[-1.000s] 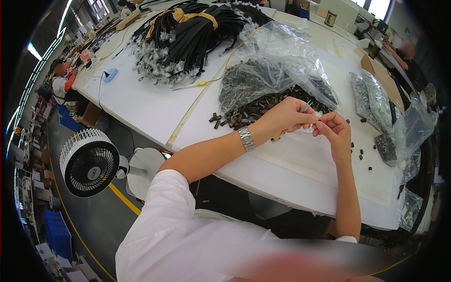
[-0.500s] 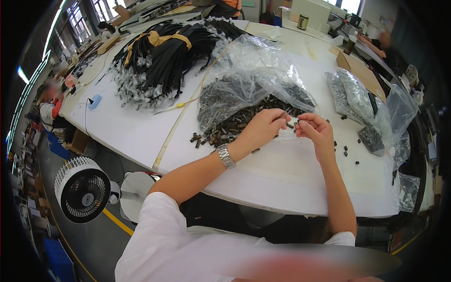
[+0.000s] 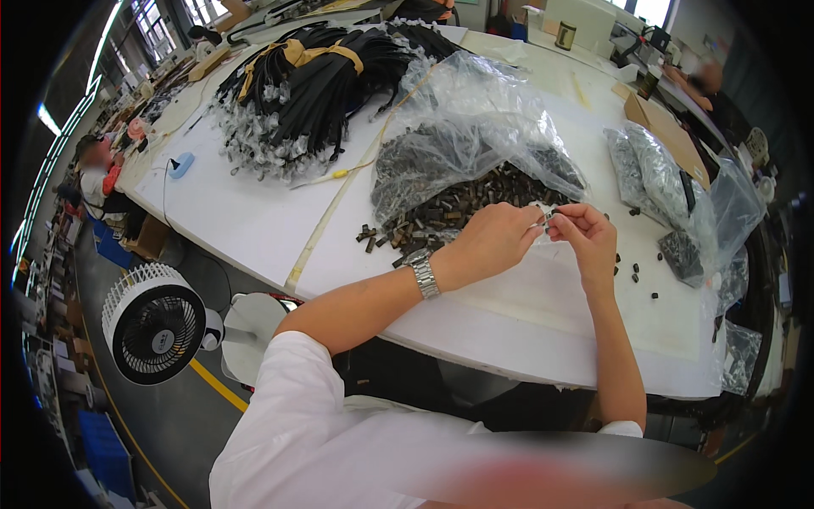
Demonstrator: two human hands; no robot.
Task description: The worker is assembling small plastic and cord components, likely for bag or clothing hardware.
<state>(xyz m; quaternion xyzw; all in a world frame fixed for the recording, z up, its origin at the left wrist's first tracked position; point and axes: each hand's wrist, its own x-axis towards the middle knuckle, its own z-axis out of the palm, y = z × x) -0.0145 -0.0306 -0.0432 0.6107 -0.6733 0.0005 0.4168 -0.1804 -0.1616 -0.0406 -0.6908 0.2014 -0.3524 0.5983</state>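
Evidently the work is all at the fingertips: above the near part of the white bench [image 3: 509, 335], the person's left hand [image 3: 492, 242] and right hand [image 3: 589, 242] meet, the fingers of each pinched nearly together on a small piece [image 3: 549, 217] that shows pale and dark between them. The piece is too small and too much covered for its exact form to be told. The left wrist wears a metal-banded watch [image 3: 423, 275], whose dial cannot be read.

Just beyond the left hand, a heap of short dark pieces [image 3: 441, 206] spills from a clear plastic bag [image 3: 475, 127], the bag's film glossy and creased. A few loose dark bits [image 3: 635, 277] lie right of the right hand. Farther left, a big bundle of black strips [image 3: 314, 106] is bound with a tan band [image 3: 326, 54], clear wrapping at its ends; near it lies a thin tool with a yellow part [image 3: 339, 174].

As for lettering, the fan [image 3: 157, 327] at the left of the bench bears a round hub badge [image 3: 163, 342] with small marks, too blurred to make out. A can [image 3: 565, 35] at the far edge carries a pale label, likewise unreadable. On the right, clear bags [image 3: 657, 174] lie beside a brown carton [image 3: 670, 140]; whether either is printed cannot be told.
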